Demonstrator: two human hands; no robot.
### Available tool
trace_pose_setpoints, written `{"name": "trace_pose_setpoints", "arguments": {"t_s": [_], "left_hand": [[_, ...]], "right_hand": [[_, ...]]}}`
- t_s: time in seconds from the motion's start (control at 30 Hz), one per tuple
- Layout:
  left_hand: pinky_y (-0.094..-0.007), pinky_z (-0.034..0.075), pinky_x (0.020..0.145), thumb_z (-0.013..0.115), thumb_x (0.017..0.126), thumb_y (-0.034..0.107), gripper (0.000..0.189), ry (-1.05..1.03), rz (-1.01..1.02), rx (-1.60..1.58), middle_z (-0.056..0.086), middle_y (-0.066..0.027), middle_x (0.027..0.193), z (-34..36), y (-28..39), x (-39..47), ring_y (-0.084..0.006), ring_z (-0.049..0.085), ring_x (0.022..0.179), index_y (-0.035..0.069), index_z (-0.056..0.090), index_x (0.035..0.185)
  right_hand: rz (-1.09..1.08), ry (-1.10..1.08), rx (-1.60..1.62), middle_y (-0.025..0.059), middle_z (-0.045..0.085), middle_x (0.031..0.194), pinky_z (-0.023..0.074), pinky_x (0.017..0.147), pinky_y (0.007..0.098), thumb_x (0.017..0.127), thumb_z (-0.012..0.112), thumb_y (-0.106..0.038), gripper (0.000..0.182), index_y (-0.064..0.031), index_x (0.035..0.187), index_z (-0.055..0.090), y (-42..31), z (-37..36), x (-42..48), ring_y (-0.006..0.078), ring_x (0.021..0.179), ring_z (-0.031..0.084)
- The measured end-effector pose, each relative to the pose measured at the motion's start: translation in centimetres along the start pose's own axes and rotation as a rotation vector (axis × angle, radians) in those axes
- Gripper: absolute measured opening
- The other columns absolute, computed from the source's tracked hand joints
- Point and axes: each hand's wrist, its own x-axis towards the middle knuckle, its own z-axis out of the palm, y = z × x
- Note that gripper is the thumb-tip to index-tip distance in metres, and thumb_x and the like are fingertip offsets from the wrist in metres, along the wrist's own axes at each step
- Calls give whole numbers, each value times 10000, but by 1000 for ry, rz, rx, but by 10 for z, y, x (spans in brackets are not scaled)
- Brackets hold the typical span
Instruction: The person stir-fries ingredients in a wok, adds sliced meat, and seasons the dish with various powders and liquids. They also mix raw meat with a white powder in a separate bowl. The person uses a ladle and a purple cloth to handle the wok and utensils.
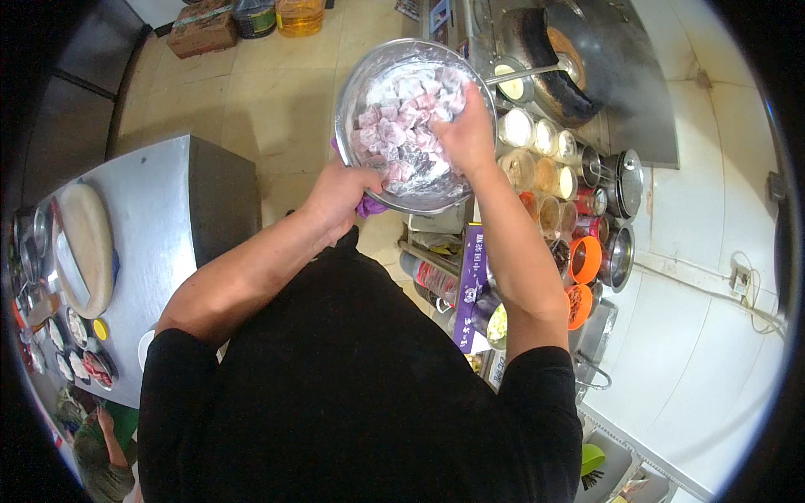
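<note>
A round stainless steel bowl (343, 126) is held out in front of me, with pink pieces of raw meat (393, 135) coated in white powder inside. My left hand (343, 192) grips the near left part of its rim, thumb over the edge, and a purple cloth (370, 207) shows beside the fingers. My right hand (466, 135) reaches over the right side into the bowl. It is slightly blurred and its fingertips are partly hidden among the meat, so whether they hold a piece does not show.
At right, jars of seasonings (548, 214) and orange containers (585, 259) crowd a counter below a steaming wok (569, 60). A metal table (148, 251) at left bears a cleaver (72, 267) on a round chopping board (94, 251). Another person (104, 462) is at lower left.
</note>
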Motion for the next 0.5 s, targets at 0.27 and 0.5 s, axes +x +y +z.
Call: {"name": "trace_pose_setpoints", "arguments": {"t_s": [0.27,0.5], "left_hand": [[-360,495,555,556,691,-44,154,58,-39,36,581,-118,802,2,-8,0,-227,590,673,-75,579,840],[-359,490,556,542,691,-62,132,59,-17,-55,584,-121,803,-12,-11,15,-234,591,669,-83,573,818]], "right_hand": [[239,-230,113,224,568,1183,447,912,422,802,642,-204,506,-58,1268,513,3,-27,15,315,1111,554],[-189,-267,-627,244,346,1385,402,948,514,686,754,-334,675,-116,1267,489,-65,-8,-42,468,1184,422]]}}
